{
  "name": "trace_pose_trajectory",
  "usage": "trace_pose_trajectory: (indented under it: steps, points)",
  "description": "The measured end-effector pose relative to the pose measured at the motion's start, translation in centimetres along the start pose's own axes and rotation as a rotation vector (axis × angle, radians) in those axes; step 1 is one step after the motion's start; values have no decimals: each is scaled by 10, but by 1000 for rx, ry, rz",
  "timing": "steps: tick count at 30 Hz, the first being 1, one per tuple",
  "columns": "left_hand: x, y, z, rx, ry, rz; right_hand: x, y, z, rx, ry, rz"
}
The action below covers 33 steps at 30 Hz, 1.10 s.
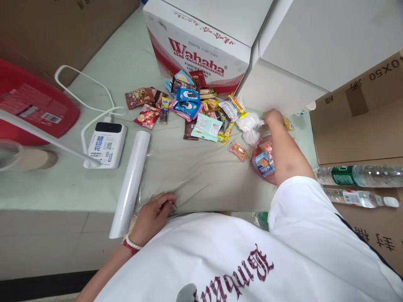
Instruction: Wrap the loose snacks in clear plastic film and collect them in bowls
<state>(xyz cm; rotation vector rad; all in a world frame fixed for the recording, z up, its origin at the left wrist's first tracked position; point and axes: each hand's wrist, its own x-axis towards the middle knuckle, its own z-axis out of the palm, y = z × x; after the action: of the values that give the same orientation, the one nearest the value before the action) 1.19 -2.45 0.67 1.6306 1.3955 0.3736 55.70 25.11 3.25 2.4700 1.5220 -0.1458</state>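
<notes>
My right hand reaches over a round pink container to the foot of the white box. Its fingers are mostly hidden, and a small yellow snack packet shows just beside it. Inside the container lie a blue wrapped snack and pinkish ones, partly covered by my forearm. My left hand rests at the table's front edge with curled fingers; what they hold, if anything, cannot be made out. A white roll of plastic film lies close to that hand. One wrapped snack sits left of the container.
A heap of packaged snacks lies before the Wahaha carton. Clear crumpled plastic is beside it. At left are a white power bank with a cable and a red container. Plastic bottles lie on the right.
</notes>
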Motion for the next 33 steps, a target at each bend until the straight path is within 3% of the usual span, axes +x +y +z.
trace_pose_trajectory:
  steps: [4, 7, 10, 13, 17, 20, 23, 25, 27, 30, 33]
  points:
    - [2, -1, -1, -2, -25, 7, -10, 4, -16, 93, 114, 137]
    - [3, -2, -2, 4, -43, 13, -33, 15, -43, 210, 351, 98]
    - [3, -3, -3, 5, -37, 20, -84, 38, -71, 246, 563, -78]
    - [4, -2, -2, 19, -26, 24, -164, 68, -83, 250, 594, -208]
    - [6, 0, -2, 35, -19, 27, -263, 100, -62, 236, 452, -164]
    - [7, 0, -1, 43, -20, 21, -294, 108, -29, 292, 200, -202]
    - [8, -2, 1, 45, -16, 23, -287, 102, 4, 348, -7, -387]
    - [9, -4, 3, 60, -9, 35, -272, 94, 19, 333, -39, -486]
    - [9, -4, 4, 86, 4, 49, -261, 87, 26, 291, -22, -494]
    - [7, -5, 5, 117, 38, 61, -261, 84, 20, 258, -60, -464]
    - [5, -5, 5, 117, 65, 61, -265, 101, -7, 296, -207, -540]
